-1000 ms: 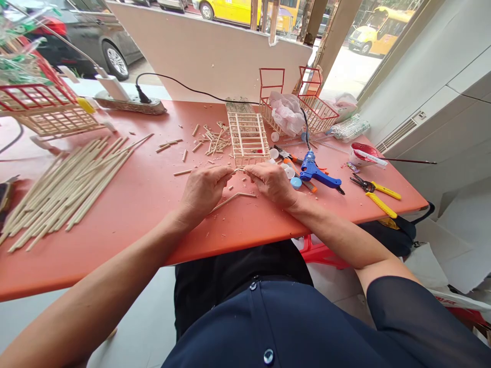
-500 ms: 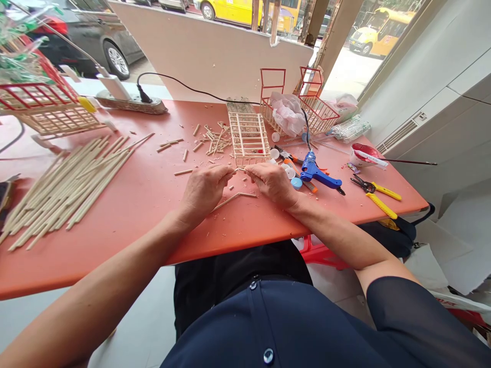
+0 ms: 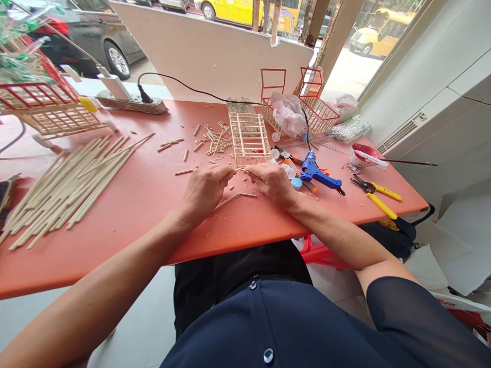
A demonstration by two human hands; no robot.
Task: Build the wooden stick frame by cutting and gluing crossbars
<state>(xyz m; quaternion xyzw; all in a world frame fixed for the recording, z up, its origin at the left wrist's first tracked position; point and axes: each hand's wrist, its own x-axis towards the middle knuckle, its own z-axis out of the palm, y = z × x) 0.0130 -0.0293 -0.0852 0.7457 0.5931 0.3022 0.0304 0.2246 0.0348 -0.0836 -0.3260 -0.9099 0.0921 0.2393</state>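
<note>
Between my hands is a short wooden stick [image 3: 240,169], slightly bent in the middle. My left hand [image 3: 205,190] pinches its left end, and my right hand [image 3: 273,183] pinches its right end; the fingertips partly hide it. Just beyond the fingers stands a small frame of wooden sticks [image 3: 249,135], built like a crate. On the tabletop below my hands lies another bent stick [image 3: 233,198], its left part near my left hand. Wood crumbs and short stick pieces [image 3: 218,139] are scattered behind my left hand.
Long wooden sticks [image 3: 69,189] lie at left on the orange table [image 3: 146,245]. To the right are a blue glue gun [image 3: 318,173], bottle caps, yellow-handled pliers [image 3: 376,194] and a cup of red paint [image 3: 364,155]. Red-rimmed stick baskets [image 3: 320,112] stand behind; a black cord crosses the back.
</note>
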